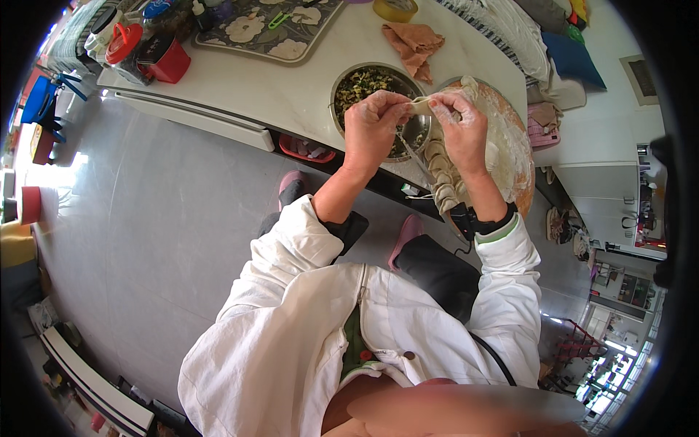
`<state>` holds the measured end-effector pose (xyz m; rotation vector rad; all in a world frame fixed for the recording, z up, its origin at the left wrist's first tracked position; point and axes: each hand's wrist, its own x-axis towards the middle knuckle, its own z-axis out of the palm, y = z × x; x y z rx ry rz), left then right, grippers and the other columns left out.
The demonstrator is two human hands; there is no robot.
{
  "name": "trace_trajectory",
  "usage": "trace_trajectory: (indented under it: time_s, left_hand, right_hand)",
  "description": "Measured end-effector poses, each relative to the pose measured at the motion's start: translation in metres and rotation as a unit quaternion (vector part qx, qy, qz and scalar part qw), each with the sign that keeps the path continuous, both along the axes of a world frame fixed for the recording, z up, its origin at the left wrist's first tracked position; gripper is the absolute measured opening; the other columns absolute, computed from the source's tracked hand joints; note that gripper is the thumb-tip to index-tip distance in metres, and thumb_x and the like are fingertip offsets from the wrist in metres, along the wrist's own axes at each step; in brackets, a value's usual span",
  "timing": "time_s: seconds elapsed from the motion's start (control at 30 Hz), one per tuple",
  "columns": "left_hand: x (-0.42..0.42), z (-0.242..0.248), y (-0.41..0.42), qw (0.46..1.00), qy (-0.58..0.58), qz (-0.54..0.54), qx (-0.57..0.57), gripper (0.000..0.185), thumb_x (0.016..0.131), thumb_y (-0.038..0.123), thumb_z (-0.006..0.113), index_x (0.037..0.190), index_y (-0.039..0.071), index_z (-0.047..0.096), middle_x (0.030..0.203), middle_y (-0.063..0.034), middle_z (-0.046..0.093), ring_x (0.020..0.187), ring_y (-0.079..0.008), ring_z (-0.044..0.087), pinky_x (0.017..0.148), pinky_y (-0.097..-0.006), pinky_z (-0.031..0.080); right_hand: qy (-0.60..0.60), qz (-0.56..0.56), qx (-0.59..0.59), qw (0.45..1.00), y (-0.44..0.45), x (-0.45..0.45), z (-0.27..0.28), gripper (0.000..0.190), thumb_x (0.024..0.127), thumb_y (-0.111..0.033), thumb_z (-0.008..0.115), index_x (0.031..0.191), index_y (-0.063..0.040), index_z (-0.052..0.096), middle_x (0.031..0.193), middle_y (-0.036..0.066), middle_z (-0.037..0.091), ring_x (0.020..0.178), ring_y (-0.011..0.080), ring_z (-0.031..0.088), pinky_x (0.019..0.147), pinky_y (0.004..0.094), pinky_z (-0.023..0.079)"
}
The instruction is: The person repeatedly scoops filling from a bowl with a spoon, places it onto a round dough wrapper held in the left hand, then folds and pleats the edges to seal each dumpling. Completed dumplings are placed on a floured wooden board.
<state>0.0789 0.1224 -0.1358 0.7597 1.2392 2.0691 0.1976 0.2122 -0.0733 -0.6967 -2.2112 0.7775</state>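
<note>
Between my two hands I hold a dumpling of pale dough, one end in the fingers of each. My left hand pinches its left end, over a steel bowl of chopped filling. Flour dusts my right hand, which grips the other end above the edge of a round floured board. Below the right hand, a row of folded dumplings lies along the board's left side. A thin utensil leans out of the bowl, its lower end near the dumplings.
A crumpled brown cloth and a roll of yellow tape lie behind the bowl. Farther left on the white countertop are a floral tray, a red container and a red-lidded jar. A red basket sits in an opening below.
</note>
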Motion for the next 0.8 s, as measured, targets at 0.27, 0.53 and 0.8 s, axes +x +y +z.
trace_trajectory:
  time_s: [0.27,0.53,0.8]
  left_hand:
    - [-0.0016,-0.0001,0.0001,1.000,0.006,0.001,0.012,0.016,0.089,0.004,0.062,0.101,-0.002,0.070,0.079,-0.0081,0.071,0.070,-0.0091,0.066,0.065,-0.0236,0.053]
    - [-0.0010,0.0015,-0.0008,0.997,0.069,-0.008,-0.018,0.014,0.086,0.006,0.068,0.098,-0.001,0.071,0.079,-0.0071,0.072,0.070,-0.0077,0.065,0.064,-0.0226,0.051]
    - [-0.0004,-0.0014,-0.0026,0.994,0.101,0.022,-0.028,0.012,0.085,0.005,0.068,0.095,-0.001,0.071,0.073,-0.0068,0.070,0.064,-0.0074,0.061,0.060,-0.0235,0.049]
  right_hand:
    - [-0.004,0.005,0.003,1.000,-0.0018,-0.0012,0.0026,0.009,0.087,-0.003,0.066,0.093,0.004,0.067,0.087,0.005,0.064,0.081,0.0117,0.058,0.074,0.0253,0.047]
    - [-0.033,0.021,0.041,0.998,-0.0006,-0.0008,0.0045,0.009,0.086,-0.003,0.066,0.093,0.004,0.067,0.087,0.006,0.063,0.081,0.0133,0.059,0.075,0.0261,0.047]
    - [-0.044,0.042,0.077,0.995,-0.0052,-0.0017,0.0051,0.009,0.084,-0.002,0.067,0.092,0.002,0.068,0.087,0.008,0.063,0.081,0.0172,0.059,0.076,0.0274,0.047]
